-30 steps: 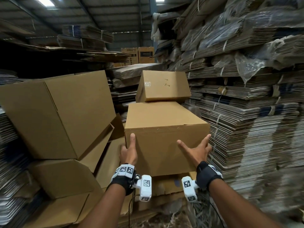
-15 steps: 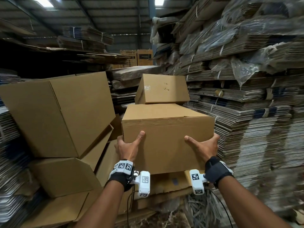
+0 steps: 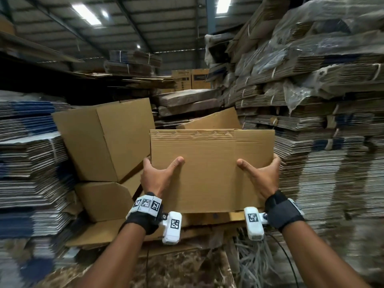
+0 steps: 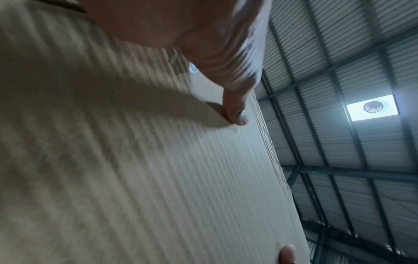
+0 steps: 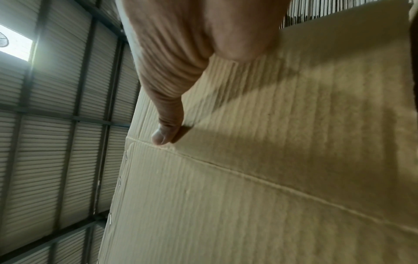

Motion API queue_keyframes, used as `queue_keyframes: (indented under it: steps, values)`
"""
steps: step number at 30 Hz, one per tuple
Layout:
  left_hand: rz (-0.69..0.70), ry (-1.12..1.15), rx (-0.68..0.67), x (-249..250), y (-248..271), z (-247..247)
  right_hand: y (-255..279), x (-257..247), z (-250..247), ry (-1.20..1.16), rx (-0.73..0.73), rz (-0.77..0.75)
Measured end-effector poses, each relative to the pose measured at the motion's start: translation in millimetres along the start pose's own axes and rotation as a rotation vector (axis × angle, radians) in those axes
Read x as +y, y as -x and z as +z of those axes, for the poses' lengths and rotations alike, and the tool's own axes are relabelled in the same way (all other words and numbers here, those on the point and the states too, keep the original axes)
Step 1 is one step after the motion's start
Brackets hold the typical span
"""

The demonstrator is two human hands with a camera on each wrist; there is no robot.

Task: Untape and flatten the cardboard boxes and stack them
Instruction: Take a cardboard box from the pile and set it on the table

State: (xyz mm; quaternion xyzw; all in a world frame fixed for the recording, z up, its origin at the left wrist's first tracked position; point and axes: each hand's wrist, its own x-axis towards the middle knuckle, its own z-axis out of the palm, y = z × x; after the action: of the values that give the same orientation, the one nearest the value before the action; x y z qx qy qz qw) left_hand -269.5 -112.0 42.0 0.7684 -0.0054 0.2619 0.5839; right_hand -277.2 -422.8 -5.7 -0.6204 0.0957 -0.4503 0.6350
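I hold a brown cardboard box [image 3: 209,163] in the air at chest height, its broad face towards me, with a row of staples along the top edge. My left hand [image 3: 161,171] grips its left edge, thumb on the front face and fingers round the side. My right hand [image 3: 261,173] grips the right edge the same way. The left wrist view shows the left thumb [image 4: 235,114] pressed on the corrugated face [image 4: 135,160]. In the right wrist view the right thumb [image 5: 167,128] lies beside a crease in the box [image 5: 248,178]. The fingers behind the box are hidden.
A large tilted box [image 3: 108,138] leans at the left above a smaller box [image 3: 104,200]. Another box [image 3: 209,121] peeks out behind the held one. Tall stacks of flattened cardboard stand at the right [image 3: 332,142] and at the left [image 3: 27,163]. Strapping scraps [image 3: 255,262] litter the floor.
Both hands have closed on the box's side edges and lifted it off the pile, up and towards me. It now hides most of the small box behind it.
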Motion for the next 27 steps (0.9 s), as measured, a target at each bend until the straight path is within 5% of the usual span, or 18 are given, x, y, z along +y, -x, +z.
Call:
queue_keyframes:
  steps: [13,27]
  values:
    - [0.014,-0.074,0.140,48.0,148.3,-65.2,91.9,-60.9,-100.0,-0.103,-0.103,0.003]
    - [-0.041,-0.233,0.182,6.2,210.5,-193.5,232.1,-85.8,-90.2,-0.013,-0.132,0.076]
